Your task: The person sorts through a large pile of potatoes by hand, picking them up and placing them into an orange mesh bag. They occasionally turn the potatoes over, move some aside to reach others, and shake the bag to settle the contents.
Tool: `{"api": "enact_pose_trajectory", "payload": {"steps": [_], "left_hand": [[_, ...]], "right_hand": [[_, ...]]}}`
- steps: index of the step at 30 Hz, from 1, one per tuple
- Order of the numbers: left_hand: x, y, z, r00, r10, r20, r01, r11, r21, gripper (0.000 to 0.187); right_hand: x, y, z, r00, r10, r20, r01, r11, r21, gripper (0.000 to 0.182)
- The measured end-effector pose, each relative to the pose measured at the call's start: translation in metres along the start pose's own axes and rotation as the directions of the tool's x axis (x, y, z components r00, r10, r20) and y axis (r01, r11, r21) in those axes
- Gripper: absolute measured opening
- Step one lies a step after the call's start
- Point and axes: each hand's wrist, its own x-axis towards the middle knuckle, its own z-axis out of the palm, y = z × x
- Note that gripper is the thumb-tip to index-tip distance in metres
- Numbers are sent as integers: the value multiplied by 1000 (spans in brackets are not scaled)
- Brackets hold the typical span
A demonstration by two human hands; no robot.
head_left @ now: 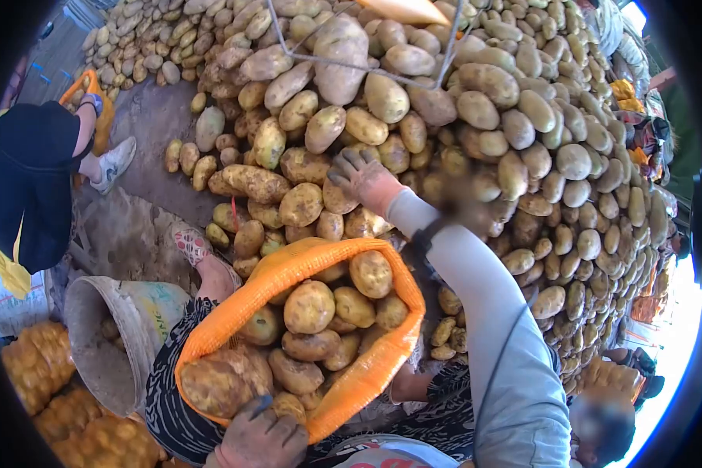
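An orange mesh sack (304, 253), its rim rolled outward, stands open between my knees with several potatoes (310, 306) inside. At its near edge my left hand (261, 438), in a soiled glove with dark fingertips, is closed over the rim beside a large knobbly potato (214, 382). My right hand (364, 181), gloved the same way, reaches past the sack onto the potato heap (476, 109). Its fingers are spread over the potatoes there, with one potato (338, 199) right under the hand. The undersides of the fingers are hidden.
A dirty white bucket (105, 343) lies tilted at my left. Filled potato sacks (43, 366) sit behind it. Another person (35, 171) stands at upper left by an orange sack (101, 117). A wire frame (366, 69) crosses the heap. More people are along the right edge.
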Motion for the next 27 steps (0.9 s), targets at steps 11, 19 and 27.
{"api": "enact_pose_trajectory", "payload": {"steps": [11,19,27], "left_hand": [[4,-6,-3,998,-54,21,56,995,-82,22],[-5,2,-3,987,-76,141,69,996,49,39],[-10,19,11,993,-117,-12,117,983,142,45]], "right_hand": [[-1,-2,-22,968,201,149,-244,888,390,94],[-164,-44,-24,660,520,542,310,-846,434,72],[-257,-88,-70,658,674,336,675,-726,135,86]]}}
